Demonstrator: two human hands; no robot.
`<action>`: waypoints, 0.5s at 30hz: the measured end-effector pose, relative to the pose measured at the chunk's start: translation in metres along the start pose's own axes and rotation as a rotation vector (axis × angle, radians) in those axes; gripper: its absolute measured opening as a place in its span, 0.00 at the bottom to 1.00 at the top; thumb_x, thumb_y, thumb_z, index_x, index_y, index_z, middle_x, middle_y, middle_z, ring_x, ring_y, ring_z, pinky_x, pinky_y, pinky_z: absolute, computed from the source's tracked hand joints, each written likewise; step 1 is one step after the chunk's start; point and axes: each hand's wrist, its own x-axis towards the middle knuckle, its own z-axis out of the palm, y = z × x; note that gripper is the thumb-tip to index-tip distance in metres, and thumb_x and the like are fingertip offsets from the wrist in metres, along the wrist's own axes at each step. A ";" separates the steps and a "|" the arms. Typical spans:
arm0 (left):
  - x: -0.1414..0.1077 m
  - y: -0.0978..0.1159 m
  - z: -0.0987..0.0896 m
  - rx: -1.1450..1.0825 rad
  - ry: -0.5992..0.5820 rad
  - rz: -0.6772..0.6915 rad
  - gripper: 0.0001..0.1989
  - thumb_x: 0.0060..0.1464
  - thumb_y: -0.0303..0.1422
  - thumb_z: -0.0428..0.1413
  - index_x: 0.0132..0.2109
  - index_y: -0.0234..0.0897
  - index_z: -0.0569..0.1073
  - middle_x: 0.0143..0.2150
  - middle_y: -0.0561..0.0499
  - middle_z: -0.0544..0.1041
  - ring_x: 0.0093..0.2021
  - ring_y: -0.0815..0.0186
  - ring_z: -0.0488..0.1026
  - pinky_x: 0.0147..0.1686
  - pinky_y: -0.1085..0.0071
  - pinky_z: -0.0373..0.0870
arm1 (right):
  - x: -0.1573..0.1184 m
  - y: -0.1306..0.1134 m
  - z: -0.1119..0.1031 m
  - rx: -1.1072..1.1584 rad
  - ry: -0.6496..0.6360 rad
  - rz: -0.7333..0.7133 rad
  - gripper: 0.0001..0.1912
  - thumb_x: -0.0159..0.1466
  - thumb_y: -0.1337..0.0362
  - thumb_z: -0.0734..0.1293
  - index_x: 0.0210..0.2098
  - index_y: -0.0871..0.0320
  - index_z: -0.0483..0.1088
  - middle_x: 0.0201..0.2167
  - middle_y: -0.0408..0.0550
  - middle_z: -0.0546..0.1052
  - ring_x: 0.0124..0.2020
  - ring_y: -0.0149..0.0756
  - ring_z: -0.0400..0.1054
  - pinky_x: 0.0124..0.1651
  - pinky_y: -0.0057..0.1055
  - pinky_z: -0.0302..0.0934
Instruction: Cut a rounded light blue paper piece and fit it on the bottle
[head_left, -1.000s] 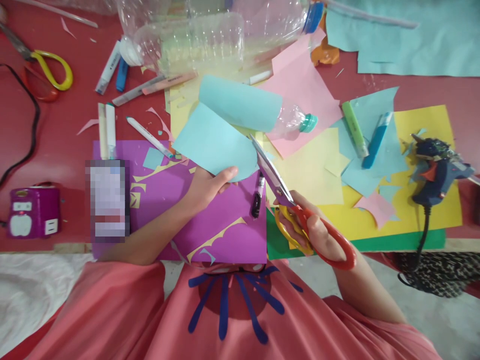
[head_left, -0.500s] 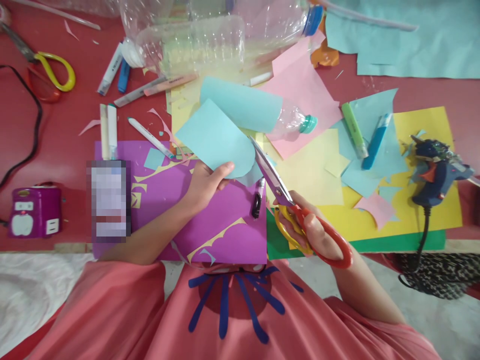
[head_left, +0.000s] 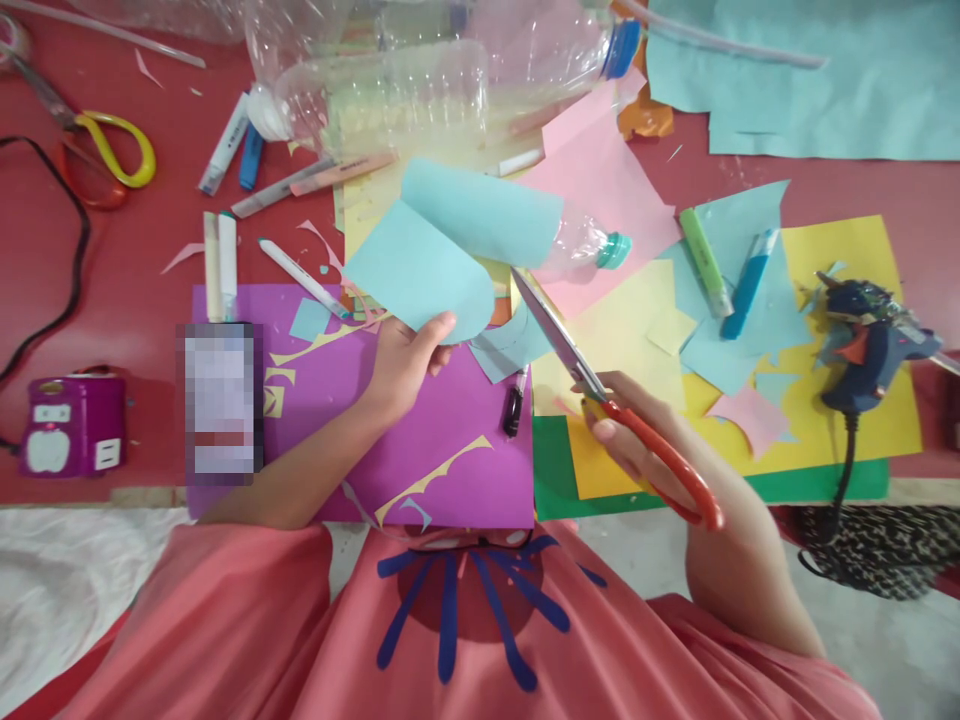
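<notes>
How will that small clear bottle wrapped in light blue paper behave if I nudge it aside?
The small bottle lies on its side on loose pink paper, so it will probably roll. It looks empty, likely light. Its blue wrap seems partly unrolled and may shift.

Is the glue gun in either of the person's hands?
No: the glue gun lies on the yellow paper, while the right hand holds scissors.

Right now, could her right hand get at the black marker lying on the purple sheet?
Probably not freely: the right hand is gripping the scissors. The black marker lies uncovered just left of it on the purple sheet.
</notes>
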 end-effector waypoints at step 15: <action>0.001 -0.003 -0.003 -0.002 -0.049 0.031 0.18 0.55 0.42 0.52 0.21 0.38 0.64 0.17 0.56 0.63 0.16 0.75 0.59 0.17 0.76 0.56 | 0.035 -0.003 -0.048 -0.745 0.394 0.104 0.23 0.60 0.52 0.63 0.52 0.55 0.67 0.32 0.54 0.76 0.30 0.44 0.68 0.31 0.35 0.58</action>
